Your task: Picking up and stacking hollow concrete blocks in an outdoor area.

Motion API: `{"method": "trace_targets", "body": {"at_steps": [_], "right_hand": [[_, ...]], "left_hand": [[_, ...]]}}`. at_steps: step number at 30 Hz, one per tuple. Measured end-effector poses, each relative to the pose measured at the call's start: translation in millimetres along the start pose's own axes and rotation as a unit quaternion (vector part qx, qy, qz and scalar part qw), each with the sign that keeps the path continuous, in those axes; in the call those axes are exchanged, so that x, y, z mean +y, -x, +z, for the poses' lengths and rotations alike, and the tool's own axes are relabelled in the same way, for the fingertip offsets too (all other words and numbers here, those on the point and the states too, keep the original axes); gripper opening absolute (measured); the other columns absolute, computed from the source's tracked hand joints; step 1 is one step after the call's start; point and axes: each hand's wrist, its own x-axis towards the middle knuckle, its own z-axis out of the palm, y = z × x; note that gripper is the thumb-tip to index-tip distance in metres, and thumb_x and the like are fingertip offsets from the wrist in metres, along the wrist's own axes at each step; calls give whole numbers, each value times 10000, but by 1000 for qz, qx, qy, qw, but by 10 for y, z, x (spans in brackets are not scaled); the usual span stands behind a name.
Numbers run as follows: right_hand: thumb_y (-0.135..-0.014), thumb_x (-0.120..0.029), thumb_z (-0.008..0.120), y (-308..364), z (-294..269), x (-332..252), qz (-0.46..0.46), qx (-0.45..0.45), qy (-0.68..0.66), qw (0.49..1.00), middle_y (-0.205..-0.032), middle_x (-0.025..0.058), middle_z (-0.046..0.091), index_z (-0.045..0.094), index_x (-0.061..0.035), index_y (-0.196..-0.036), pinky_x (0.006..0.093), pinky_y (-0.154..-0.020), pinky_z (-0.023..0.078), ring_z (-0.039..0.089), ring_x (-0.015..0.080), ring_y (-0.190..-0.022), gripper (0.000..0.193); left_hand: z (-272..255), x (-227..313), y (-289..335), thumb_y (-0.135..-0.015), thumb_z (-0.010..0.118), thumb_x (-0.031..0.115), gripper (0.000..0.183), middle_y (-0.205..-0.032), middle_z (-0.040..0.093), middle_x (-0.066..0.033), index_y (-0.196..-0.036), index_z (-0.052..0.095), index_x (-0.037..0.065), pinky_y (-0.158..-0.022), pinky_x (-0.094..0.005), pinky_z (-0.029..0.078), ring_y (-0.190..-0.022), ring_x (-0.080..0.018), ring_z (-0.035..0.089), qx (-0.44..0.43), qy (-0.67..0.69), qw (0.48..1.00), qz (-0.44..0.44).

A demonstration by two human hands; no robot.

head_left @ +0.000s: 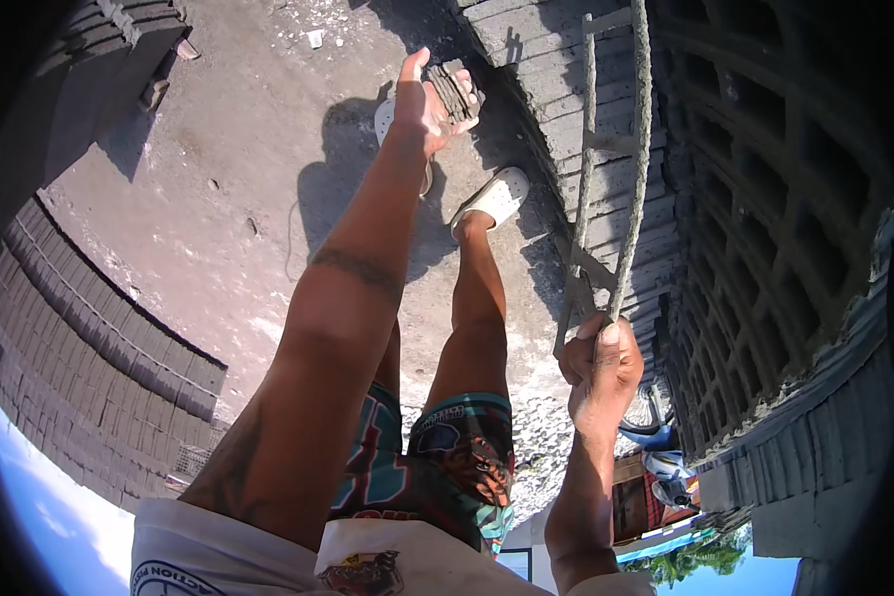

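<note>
My left hand (423, 107) is stretched far ahead, its thumb pointing away and its fingers curled round a grey, ridged chunk (453, 92). The chunk looks like rough cement, perhaps several thin pieces together. Nearer me on the right, my right hand (604, 370) is closed on the near end of a grey ladder-shaped frame (584, 189). Two long, rough sides joined by short crosspieces make up this frame, which stretches away from me. Beneath it, grey blocks (536, 74) lie in a packed row.
A high wall of hollow grey blocks (755, 189) rises close on my right. More stacked blocks (99, 338) stand at the left, with another stack (79, 99) at the far left. My light clogs (502, 194) stand on dusty ground (219, 199) beside the block row.
</note>
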Motion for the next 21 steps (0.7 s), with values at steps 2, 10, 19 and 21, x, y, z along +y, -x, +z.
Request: {"method": "trace_targets", "body": {"at_steps": [2, 10, 19, 21], "right_hand": [[-1005, -366, 524, 44, 55, -109, -49, -24, 0, 998, -594, -40, 392, 547, 5, -901, 215, -445, 192, 305, 26, -478, 386], [-1004, -388, 523, -71, 402, 266, -77, -11, -23, 997, -602, -21, 405, 515, -28, -841, 233, -438, 231, 328, 47, -479, 396], [-991, -395, 537, 37, 523, 82, -81, 1, -30, 996, -611, 3, 439, 510, -3, -880, 210, -456, 239, 376, 51, -502, 408], [-969, -425, 569, -2, 540, 92, -128, 10, -56, 990, -613, 13, 445, 501, 1, -893, 209, -458, 244, 380, 66, -500, 438]], "left_hand": [[-29, 124, 77, -804, 491, 664, 725, -930, 633, -103, -1124, 553, 17, -939, -542, 412, -900, -298, 616, -31, 14, 999, -25], [32, 488, 15, -816, 495, 630, 683, -1239, 570, -251, -1125, 491, 20, -1007, -562, 365, -1079, -348, 577, -63, 15, 995, 70], [113, 739, -230, -824, 549, 652, 517, -847, 634, -114, -813, 539, 135, -805, -489, 447, -825, -285, 633, -52, -36, 996, 64], [187, 677, -288, -825, 567, 682, 513, -673, 586, -45, -667, 496, 199, -729, -455, 451, -698, -282, 628, -39, 9, 998, 57]]}}
